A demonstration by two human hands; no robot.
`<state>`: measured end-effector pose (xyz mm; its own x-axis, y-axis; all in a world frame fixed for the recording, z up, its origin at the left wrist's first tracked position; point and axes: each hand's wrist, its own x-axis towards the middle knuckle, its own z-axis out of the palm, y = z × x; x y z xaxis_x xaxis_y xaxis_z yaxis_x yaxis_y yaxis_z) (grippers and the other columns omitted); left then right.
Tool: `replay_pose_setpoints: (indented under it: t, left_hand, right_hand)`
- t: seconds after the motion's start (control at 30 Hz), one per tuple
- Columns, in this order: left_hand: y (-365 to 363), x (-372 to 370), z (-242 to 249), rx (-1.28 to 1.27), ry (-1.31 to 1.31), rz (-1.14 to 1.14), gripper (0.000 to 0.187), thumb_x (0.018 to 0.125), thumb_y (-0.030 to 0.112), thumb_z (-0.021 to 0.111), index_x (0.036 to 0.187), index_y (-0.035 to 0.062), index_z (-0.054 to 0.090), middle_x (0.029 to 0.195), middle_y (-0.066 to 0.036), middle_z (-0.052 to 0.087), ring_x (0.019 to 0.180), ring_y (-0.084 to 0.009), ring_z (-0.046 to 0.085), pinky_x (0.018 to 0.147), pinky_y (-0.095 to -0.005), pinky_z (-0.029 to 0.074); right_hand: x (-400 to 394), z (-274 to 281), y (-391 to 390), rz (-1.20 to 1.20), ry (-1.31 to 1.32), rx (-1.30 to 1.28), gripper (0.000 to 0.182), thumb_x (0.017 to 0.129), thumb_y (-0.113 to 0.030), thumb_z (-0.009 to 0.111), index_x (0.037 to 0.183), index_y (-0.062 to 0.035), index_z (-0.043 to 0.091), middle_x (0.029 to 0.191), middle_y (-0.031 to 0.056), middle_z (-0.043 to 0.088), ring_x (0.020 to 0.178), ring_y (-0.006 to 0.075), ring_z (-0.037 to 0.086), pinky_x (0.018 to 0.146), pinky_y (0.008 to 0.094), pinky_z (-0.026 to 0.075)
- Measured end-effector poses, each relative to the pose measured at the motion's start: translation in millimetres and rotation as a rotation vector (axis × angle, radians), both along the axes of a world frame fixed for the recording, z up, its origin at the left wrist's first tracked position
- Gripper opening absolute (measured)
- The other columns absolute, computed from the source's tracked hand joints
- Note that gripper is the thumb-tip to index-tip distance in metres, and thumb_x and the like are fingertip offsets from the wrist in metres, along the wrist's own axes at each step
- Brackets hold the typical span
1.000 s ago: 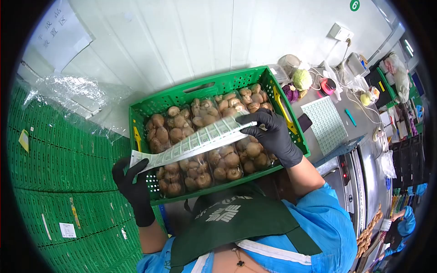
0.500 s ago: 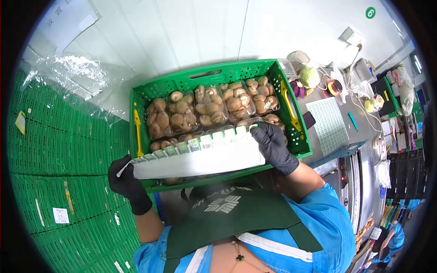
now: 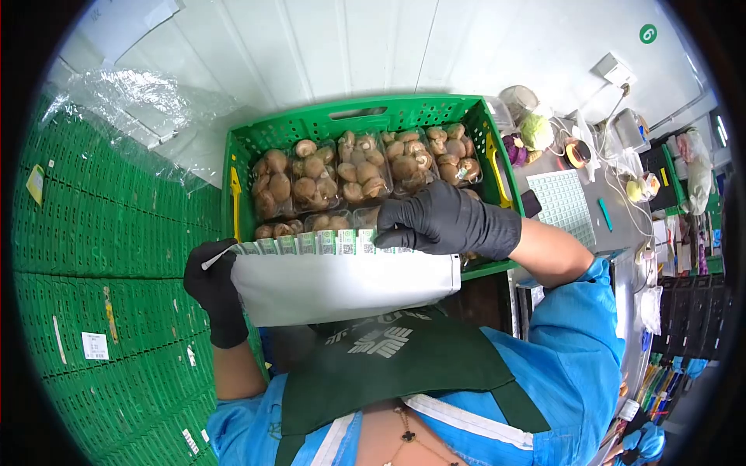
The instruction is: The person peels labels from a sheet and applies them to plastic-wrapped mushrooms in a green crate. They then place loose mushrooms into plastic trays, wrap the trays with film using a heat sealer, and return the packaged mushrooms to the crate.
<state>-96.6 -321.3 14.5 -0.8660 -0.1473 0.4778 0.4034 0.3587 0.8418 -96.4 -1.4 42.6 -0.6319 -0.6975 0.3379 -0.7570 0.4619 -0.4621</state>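
Note:
My left hand (image 3: 214,291), in a black glove, is closed on the left end of a white label sheet (image 3: 342,287). Along the sheet's top edge runs a row of small green-and-white labels (image 3: 326,242) with printed codes. My right hand (image 3: 451,221), also gloved in black, pinches at this row right of its middle and covers the labels there. Beyond the sheet stands a green crate (image 3: 357,114) of clear packs of brown mushrooms (image 3: 361,167). The nearer packs are partly hidden by the sheet and my right hand.
Stacked green crates (image 3: 109,233) rise on the left, with clear plastic film (image 3: 140,101) over them. On the metal counter at right are a phone (image 3: 531,203), a pale gridded sheet (image 3: 561,206), a teal pen (image 3: 604,214), tape (image 3: 577,153) and cables. Another person (image 3: 643,444) is at far lower right.
My right hand has let go of the sheet's right end and moved left along the label row. The sheet's face now hangs lower and shows more white.

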Motion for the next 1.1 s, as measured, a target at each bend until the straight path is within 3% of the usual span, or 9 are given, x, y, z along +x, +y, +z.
replay_pose_setpoints:
  t: [0.1,0.2,0.33,0.4,0.63,0.8,0.87,0.93,1.1]
  left_hand:
    - [-3,3,-4,-0.05,-0.102,0.009,0.011,0.071,-0.003,0.055,0.08,0.0017,0.059,0.073,-0.002,0.056,0.07,-0.0101,0.052,0.064,-0.0251,0.043]
    - [-6,9,-14,-0.074,-0.294,0.068,0.013,0.07,-0.004,0.06,0.081,0.0023,0.062,0.073,-0.003,0.059,0.067,-0.0099,0.053,0.064,-0.0244,0.044]
    - [-63,21,-42,0.081,-0.344,0.202,0.013,0.069,-0.002,0.062,0.081,0.0026,0.062,0.071,-0.001,0.058,0.066,-0.0082,0.052,0.063,-0.0231,0.044]
    - [-71,43,-24,0.111,-0.366,0.233,0.011,0.07,0.0,0.063,0.081,0.0023,0.061,0.072,0.0,0.057,0.067,-0.0086,0.051,0.063,-0.023,0.043]
    - [-94,82,-32,0.075,-0.277,0.253,0.012,0.072,0.007,0.067,0.081,0.0026,0.061,0.073,0.0,0.058,0.067,-0.0087,0.051,0.063,-0.023,0.042]
    - [-108,112,-38,0.041,-0.245,0.4,0.013,0.073,0.009,0.068,0.083,0.0038,0.061,0.076,0.0,0.059,0.069,-0.0092,0.05,0.064,-0.0232,0.042]
    - [-107,121,-36,0.083,-0.283,0.387,0.014,0.073,0.01,0.068,0.084,0.0027,0.06,0.078,-0.001,0.059,0.07,-0.0098,0.051,0.065,-0.0233,0.041]
    - [-95,120,-33,0.07,-0.283,0.418,0.015,0.074,0.009,0.068,0.084,0.0019,0.06,0.078,-0.002,0.059,0.07,-0.0101,0.051,0.066,-0.0235,0.042]
    - [-109,140,-26,0.064,-0.292,0.47,0.015,0.074,0.008,0.067,0.085,0.0016,0.06,0.08,-0.002,0.059,0.073,-0.0106,0.051,0.068,-0.024,0.042]
  right_hand:
    - [9,4,-2,-0.009,-0.033,0.014,0.02,0.077,-0.025,0.065,0.079,-0.0092,0.053,0.061,0.0059,0.054,0.049,0.0225,0.055,0.045,0.0338,0.043]
    - [16,5,-2,-0.128,0.419,0.063,0.023,0.08,-0.029,0.06,0.072,-0.0098,0.052,0.054,0.0048,0.047,0.049,0.0241,0.052,0.044,0.0353,0.04]
    - [-42,-33,35,-0.778,-0.153,-0.596,0.018,0.081,-0.023,0.06,0.075,-0.006,0.057,0.064,0.0084,0.054,0.059,0.0241,0.054,0.053,0.0313,0.041]
    - [-81,-97,73,-0.906,-0.524,-0.351,0.023,0.081,-0.023,0.062,0.081,-0.0009,0.056,0.07,0.0086,0.059,0.069,0.0187,0.058,0.066,0.0269,0.045]
    - [-115,-181,96,-0.649,-0.346,0.698,0.048,0.068,-0.046,0.066,0.086,-0.0018,0.06,0.083,0.0178,0.062,0.079,0.032,0.061,0.069,0.0401,0.048]
    - [-142,-143,98,-0.714,-0.343,0.763,0.048,0.07,-0.044,0.066,0.089,-0.0007,0.059,0.084,0.0171,0.063,0.079,0.0318,0.062,0.069,0.0392,0.049]
    - [-144,-154,72,-0.473,-0.584,0.166,0.045,0.071,-0.041,0.067,0.09,-0.0008,0.058,0.084,0.0173,0.063,0.079,0.0325,0.061,0.067,0.0394,0.049]
    - [-143,-165,26,-0.272,-0.622,0.233,0.041,0.073,-0.037,0.065,0.097,-0.0039,0.059,0.084,0.0179,0.063,0.079,0.0323,0.061,0.072,0.0395,0.048]
    - [-166,-175,23,-0.348,-0.268,0.66,0.041,0.074,-0.038,0.064,0.093,-0.0018,0.059,0.082,0.0198,0.062,0.079,0.0312,0.061,0.074,0.0391,0.047]
